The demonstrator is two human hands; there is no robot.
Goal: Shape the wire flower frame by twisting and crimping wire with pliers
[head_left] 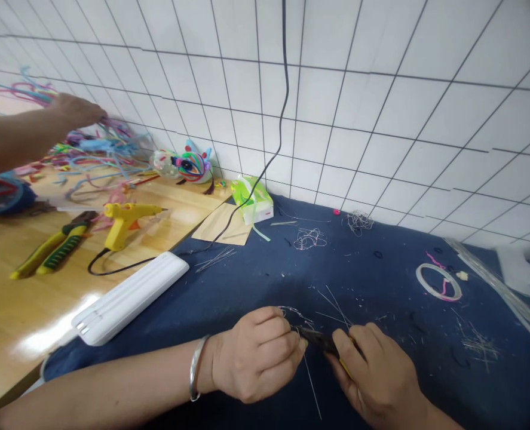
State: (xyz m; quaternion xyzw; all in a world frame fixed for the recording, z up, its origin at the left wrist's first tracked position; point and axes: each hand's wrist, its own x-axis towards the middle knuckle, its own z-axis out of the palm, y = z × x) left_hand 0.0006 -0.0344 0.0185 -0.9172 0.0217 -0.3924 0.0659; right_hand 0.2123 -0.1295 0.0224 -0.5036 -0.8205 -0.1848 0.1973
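Note:
My left hand [260,355], with a silver bangle on the wrist, is closed in a pinch on a thin wire [312,382]. One length of it hangs below the fingers, and a curled piece with small beads or twists [297,312] sticks out above them. My right hand [376,370] is wrapped round a pair of pliers [321,340] with yellow on the handles. The dark jaws meet the wire right at my left fingertips; whether they grip it is hard to make out. Several straight wires [336,307] lie on the dark blue cloth [229,298] just beyond the pliers.
At left, another person's hand [74,110] holds colourful pipe cleaners [27,89]. Green-yellow pliers [54,245], a yellow glue gun [125,224] and a white power strip [130,298] lie nearby. Farther off are a tissue pack [258,209], tangled wire [309,239] and a tape roll [421,280].

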